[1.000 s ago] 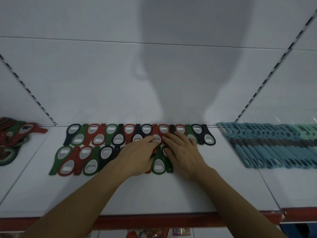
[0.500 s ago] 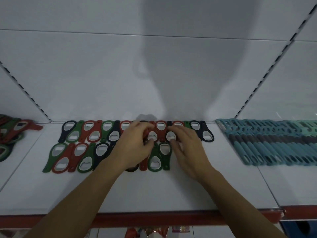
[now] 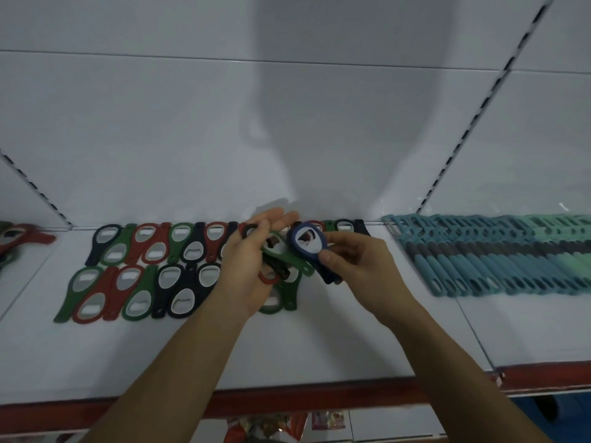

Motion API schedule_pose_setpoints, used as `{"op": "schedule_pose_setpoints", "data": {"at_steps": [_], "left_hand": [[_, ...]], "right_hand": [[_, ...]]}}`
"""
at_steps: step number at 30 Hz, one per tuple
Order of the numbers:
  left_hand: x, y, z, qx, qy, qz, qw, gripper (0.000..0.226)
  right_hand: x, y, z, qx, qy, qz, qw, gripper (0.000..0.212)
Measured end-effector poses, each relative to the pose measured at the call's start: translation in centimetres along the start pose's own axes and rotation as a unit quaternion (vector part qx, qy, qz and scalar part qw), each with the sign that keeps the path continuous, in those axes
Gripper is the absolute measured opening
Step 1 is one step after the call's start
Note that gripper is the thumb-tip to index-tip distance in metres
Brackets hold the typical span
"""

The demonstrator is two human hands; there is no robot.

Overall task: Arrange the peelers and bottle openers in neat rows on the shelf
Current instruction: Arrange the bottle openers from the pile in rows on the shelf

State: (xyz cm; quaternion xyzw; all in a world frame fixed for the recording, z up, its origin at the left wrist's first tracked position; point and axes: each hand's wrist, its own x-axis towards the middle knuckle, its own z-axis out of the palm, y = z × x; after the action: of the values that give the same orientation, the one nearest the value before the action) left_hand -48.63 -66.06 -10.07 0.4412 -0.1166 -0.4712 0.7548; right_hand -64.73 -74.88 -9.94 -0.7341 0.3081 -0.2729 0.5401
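Note:
Two rows of red, green and dark bottle openers [image 3: 150, 270] lie on the white shelf [image 3: 287, 346]. My left hand [image 3: 252, 260] is raised over the middle of them and holds several openers, a green one [image 3: 287, 255] sticking out to the right. My right hand [image 3: 358, 266] pinches a dark blue opener [image 3: 308, 247] by its handle, its ring end up and tilted left. More openers [image 3: 345, 225] lie behind my hands at the back. Teal peelers [image 3: 499, 257] lie in a packed row on the right.
A loose pile of red and green openers [image 3: 19, 238] lies on the neighbouring shelf at the far left. The shelf's red front edge [image 3: 287, 401] runs below my forearms. Slotted uprights [image 3: 473, 123] split the white back wall.
Both hands were pressing flat on the openers in the middle of the rows. They have lifted off the shelf, the left holding several openers and the right holding a dark blue one.

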Motion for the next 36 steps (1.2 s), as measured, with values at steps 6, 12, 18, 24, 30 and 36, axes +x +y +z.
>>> {"op": "schedule_pose_setpoints", "data": {"at_steps": [6, 12, 18, 24, 30, 36], "left_hand": [[-0.7, -0.9, 0.9, 0.015, 0.002, -0.119, 0.993, 0.042], [-0.5, -1.4, 0.4, -0.038, 0.078, -0.132, 0.987, 0.030], [0.2, 2.3, -1.9, 0.274, -0.004, 0.048, 0.961, 0.028], [0.4, 2.0, -3.5, 0.769, -0.188, 0.196, 0.578, 0.031], [-0.2, -0.4, -5.3, 0.801, -0.197, 0.182, 0.535, 0.052], [-0.3, -0.6, -5.6, 0.803, -0.201, 0.182, 0.531, 0.047]], "right_hand": [[0.3, 0.4, 1.1, 0.075, 0.040, 0.045, 0.995, 0.008], [0.7, 0.9, 1.7, -0.059, 0.120, -0.045, 0.990, 0.010], [0.3, 2.7, -1.5, -0.188, 0.055, -0.094, 0.976, 0.038], [0.0, 4.2, -1.4, -0.276, -0.065, -0.192, 0.940, 0.029], [-1.1, 5.7, -1.9, -0.292, -0.044, -0.152, 0.943, 0.027], [-1.3, 5.9, -0.9, -0.361, -0.098, -0.145, 0.916, 0.044]]}}
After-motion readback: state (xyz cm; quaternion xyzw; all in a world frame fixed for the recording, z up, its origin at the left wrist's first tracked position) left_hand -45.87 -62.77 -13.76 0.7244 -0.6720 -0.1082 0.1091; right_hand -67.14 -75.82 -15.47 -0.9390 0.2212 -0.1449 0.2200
